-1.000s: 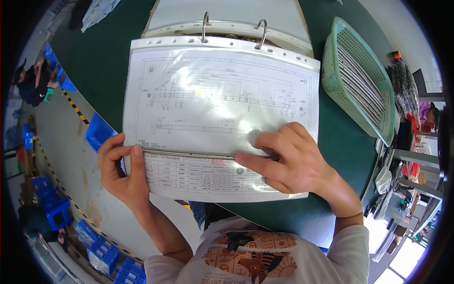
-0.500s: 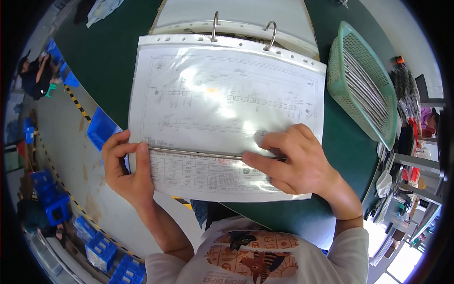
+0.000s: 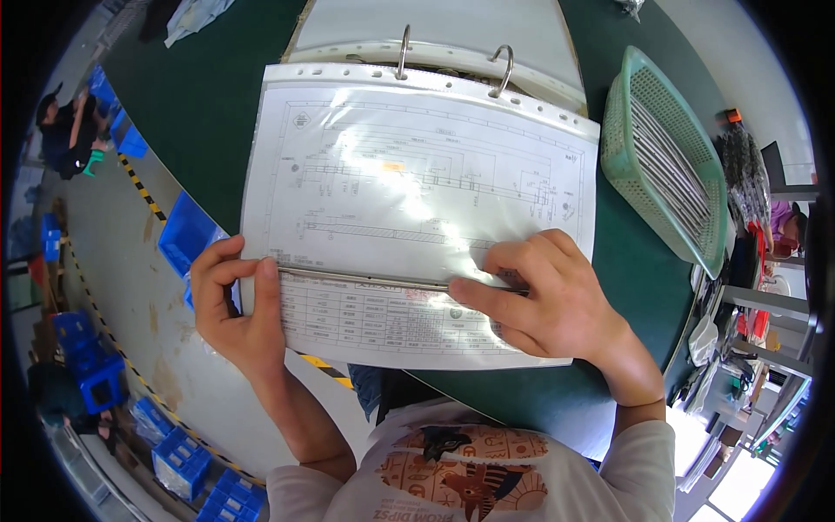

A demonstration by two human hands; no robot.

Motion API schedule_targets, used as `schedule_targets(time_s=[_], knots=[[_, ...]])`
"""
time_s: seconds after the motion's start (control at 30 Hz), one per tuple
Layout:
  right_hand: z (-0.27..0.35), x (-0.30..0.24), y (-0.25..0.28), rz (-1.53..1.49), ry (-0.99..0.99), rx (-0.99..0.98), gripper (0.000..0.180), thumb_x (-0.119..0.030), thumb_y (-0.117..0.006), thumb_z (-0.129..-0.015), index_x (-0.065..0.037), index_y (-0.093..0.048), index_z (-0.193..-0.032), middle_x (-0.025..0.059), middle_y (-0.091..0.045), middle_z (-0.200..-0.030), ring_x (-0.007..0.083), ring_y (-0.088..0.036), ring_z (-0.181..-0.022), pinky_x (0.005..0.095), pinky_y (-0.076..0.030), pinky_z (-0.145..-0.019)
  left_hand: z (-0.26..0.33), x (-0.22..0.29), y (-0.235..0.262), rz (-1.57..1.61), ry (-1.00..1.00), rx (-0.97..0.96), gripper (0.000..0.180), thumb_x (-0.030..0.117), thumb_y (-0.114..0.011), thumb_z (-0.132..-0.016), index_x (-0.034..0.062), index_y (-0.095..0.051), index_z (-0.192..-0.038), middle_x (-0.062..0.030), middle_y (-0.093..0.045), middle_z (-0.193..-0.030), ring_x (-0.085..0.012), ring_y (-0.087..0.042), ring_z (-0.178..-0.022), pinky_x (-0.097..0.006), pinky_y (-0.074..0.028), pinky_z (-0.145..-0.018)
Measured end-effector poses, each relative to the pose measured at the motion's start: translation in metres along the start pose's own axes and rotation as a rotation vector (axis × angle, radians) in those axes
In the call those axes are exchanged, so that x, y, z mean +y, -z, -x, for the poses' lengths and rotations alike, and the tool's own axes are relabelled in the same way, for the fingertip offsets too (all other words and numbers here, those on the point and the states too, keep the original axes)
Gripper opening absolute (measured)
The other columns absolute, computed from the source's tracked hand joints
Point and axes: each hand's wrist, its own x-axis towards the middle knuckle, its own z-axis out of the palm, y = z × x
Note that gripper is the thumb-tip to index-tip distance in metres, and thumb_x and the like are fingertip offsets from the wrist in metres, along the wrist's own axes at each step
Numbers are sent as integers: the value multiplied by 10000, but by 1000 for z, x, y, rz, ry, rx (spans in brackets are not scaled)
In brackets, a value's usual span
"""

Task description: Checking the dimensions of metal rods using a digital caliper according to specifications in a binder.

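A thin metal rod (image 3: 365, 279) lies crosswise over printed drawing sheets in clear plastic sleeves (image 3: 374, 209). My left hand (image 3: 248, 317) is closed at the rod's left end, the thumb on the rod and the fingers curled beside the sleeve edge. My right hand (image 3: 557, 300) pinches the rod near its right end; thumb and bent index finger are on it, and the palm covers part of the sheet. The sleeves belong to an open ring binder, whose two metal rings (image 3: 503, 71) stand above the top edge.
At the right, a green plastic basket (image 3: 616, 148) holds several metal rods (image 3: 670, 165) on the dark green table (image 3: 487, 400). Blue bins (image 3: 187, 235) stand beyond the table's left edge. Another person (image 3: 70, 135) is at the far left. Bagged items hang along the right.
The view has shifted slightly, and the glare on the sleeve has lessened so the drawing lines show more clearly. Both hands keep their hold on the rod.
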Motion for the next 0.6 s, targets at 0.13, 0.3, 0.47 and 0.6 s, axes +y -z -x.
schedule_targets(time_s=[0.13,0.3,0.47,0.6], knots=[[-10,-3,3,10,28,10,276,-135,-658,-657,-117,-687,-931,21,-529,-807,153,-524,-641,285,-421,-591,0,1,-1,0,10,-6,138,32,-733,-728,21,-600,-766,-113,-604,-1025,-209,-560,-967,-325,-432,-874],[-16,-2,-12,41,107,73,219,-113,-688,-637,-81,-664,-853,19,-541,-749,158,-498,-555,282,-408,-517,1,2,-2,-4,27,4,147,31,-741,-715,26,-600,-758,-114,-605,-1019,-211,-561,-965,-323,-431,-869],[-13,0,-24,77,165,205,225,-91,-718,-619,-77,-654,-834,11,-523,-712,137,-464,-508,262,-377,-459,2,3,-1,-23,21,5,143,12,-731,-708,26,-598,-758,-116,-607,-1017,-211,-560,-962,-325,-430,-865],[-15,-3,-25,56,147,215,224,-82,-717,-612,-82,-651,-826,8,-522,-716,131,-463,-511,256,-376,-462,3,5,2,-25,21,2,133,-17,-707,-702,20,-596,-766,-123,-604,-1027,-211,-557,-966,-329,-427,-869]])
